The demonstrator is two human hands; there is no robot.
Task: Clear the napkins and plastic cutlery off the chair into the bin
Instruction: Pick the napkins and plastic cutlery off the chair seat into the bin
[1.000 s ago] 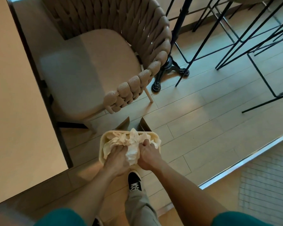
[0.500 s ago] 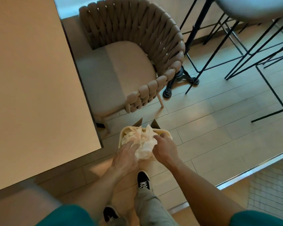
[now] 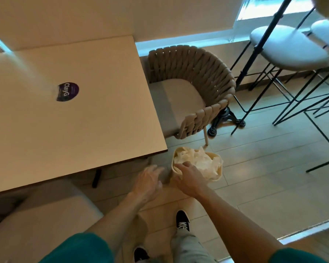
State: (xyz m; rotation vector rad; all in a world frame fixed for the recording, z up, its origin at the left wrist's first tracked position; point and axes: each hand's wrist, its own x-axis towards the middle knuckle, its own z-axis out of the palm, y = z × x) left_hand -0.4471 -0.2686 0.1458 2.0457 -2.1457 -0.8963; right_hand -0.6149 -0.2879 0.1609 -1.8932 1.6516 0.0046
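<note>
A small cream bin point(image 3: 219, 173) stands on the floor, stuffed with crumpled white napkins point(image 3: 198, 161). My right hand point(image 3: 188, 177) rests on the bin's near left rim, fingers curled over the edge beside the napkins. My left hand point(image 3: 148, 180) hovers open just left of the bin, fingers spread, holding nothing. The woven beige chair point(image 3: 180, 99) stands behind the bin with a bare seat cushion. No cutlery is visible.
A beige table point(image 3: 70, 111) with a purple round sticker point(image 3: 67, 91) fills the left. A padded seat point(image 3: 38, 224) lies at the lower left. Black wire bar stools point(image 3: 292, 50) and a cast-iron table base point(image 3: 224, 118) stand to the right. My shoes point(image 3: 182, 221) are below the bin.
My left hand has come off the napkins and moved left of the bin, opening. My right hand shifted to the bin's rim. The camera rose, showing more table.
</note>
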